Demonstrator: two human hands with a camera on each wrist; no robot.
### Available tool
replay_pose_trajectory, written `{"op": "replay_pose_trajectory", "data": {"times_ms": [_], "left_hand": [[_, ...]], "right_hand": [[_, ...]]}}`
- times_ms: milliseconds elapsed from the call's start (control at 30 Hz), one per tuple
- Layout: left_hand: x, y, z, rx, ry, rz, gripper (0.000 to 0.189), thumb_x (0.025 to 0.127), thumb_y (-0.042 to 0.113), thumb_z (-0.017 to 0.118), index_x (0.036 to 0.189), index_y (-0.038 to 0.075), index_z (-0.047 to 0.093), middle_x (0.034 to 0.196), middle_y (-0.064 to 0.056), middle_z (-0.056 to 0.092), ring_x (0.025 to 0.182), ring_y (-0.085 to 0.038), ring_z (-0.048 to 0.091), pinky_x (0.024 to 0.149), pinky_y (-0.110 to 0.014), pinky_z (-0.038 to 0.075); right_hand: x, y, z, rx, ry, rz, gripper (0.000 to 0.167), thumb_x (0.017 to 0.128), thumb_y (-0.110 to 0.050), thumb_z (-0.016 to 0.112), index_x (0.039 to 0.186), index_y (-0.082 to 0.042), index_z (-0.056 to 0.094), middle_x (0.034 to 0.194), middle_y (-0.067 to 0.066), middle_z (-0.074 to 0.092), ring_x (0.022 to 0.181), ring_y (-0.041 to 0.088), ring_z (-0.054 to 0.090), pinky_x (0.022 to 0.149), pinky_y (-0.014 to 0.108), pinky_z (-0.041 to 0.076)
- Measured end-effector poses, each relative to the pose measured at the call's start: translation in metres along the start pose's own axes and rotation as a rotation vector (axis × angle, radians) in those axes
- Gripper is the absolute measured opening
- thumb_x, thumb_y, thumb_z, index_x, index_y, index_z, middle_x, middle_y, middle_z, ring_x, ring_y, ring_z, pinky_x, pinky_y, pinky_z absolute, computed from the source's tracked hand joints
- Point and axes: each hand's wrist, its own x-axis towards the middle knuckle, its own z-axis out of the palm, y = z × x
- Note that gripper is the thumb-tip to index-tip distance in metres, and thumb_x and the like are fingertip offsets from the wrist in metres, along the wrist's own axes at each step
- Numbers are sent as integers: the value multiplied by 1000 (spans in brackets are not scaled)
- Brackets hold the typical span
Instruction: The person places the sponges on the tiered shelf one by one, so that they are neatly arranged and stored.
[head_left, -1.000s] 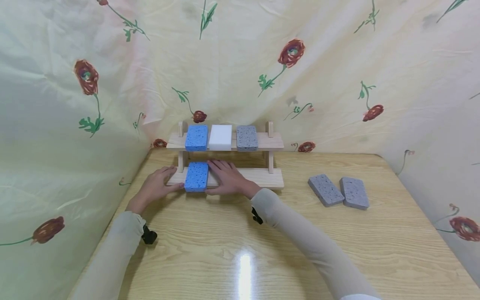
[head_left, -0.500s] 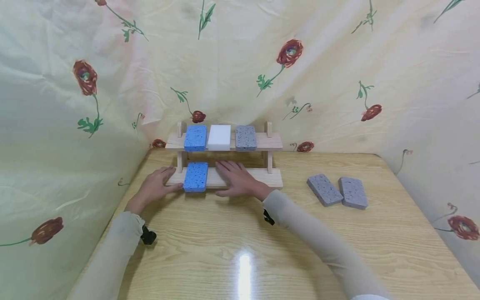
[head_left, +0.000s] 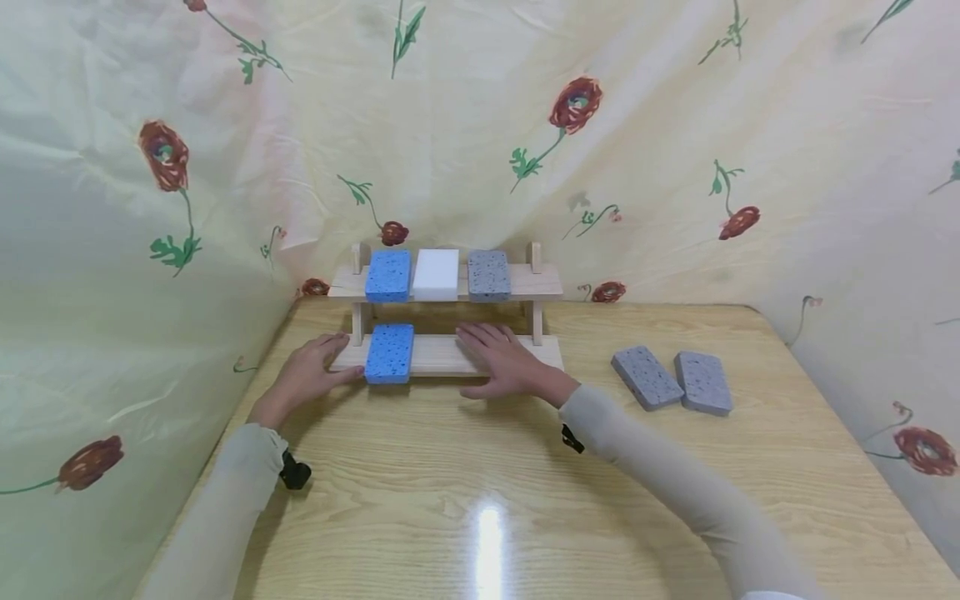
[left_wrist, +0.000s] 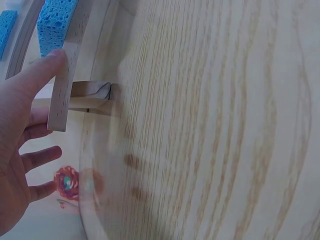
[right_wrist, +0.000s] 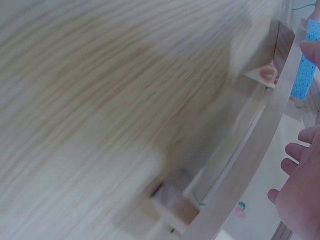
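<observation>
At the left end of a two-tier wooden shelf (head_left: 442,367), my left hand (head_left: 303,375) holds the lower board. In the left wrist view the thumb (left_wrist: 42,72) lies on the board's front edge by the blue sponge's corner, with fingers at its far side. That blue sponge (head_left: 389,354) lies on the lower tier's left part. My right hand (head_left: 506,364) is over the lower tier's right half, fingers spread and holding nothing, apart from the sponge. The upper tier bears another blue sponge (head_left: 388,276), a white sponge (head_left: 437,274) and a grey sponge (head_left: 489,276).
On the table to the right lie two grey sponges, one slanted (head_left: 647,378) and one straighter (head_left: 703,382), their near corners close together. A flower-patterned cloth (head_left: 465,125) hangs behind the shelf and along both sides of the wooden table (head_left: 420,500).
My right hand has left the lower blue sponge's right side and slid rightward along the lower tier. The left hand and the sponges stay in place; the view shifts slightly.
</observation>
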Motion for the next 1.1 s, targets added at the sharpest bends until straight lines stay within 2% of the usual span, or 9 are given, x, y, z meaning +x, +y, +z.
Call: {"op": "replay_pose_trajectory", "data": {"times_ms": [200, 400, 667, 1100], "left_hand": [[0, 0, 0, -1, 2, 3, 84, 94, 57, 66, 152, 1, 44, 160, -22, 39, 147, -47, 35, 119, -65, 29], [0, 0, 0, -3, 2, -1, 84, 94, 57, 66, 152, 0, 44, 160, -23, 40, 147, -48, 35, 119, -66, 29], [-1, 1, 0, 1, -8, -5, 85, 94, 57, 65, 153, 0, 43, 160, -23, 39, 147, -49, 34, 119, -67, 29], [-1, 3, -1, 3, -5, -5, 85, 94, 57, 66, 153, 1, 43, 161, -23, 38, 147, -48, 34, 118, -68, 29]], "right_hand": [[-18, 10, -5, -11, -3, 8, 102, 89, -60, 66, 164, -10, 19, 170, 12, 22, 156, 35, 21, 124, 64, 18], [-38, 22, -12, -26, 6, -2, 103, 88, -60, 68, 163, -7, 21, 170, 13, 24, 155, 39, 23, 122, 69, 18], [-64, 38, -21, -29, -1, 12, 104, 87, -61, 68, 164, -10, 20, 169, 13, 25, 156, 37, 22, 123, 68, 18], [-109, 65, -35, -1, 56, 39, 101, 85, -52, 74, 160, -3, 27, 167, 19, 29, 152, 42, 26, 118, 73, 20]]}}
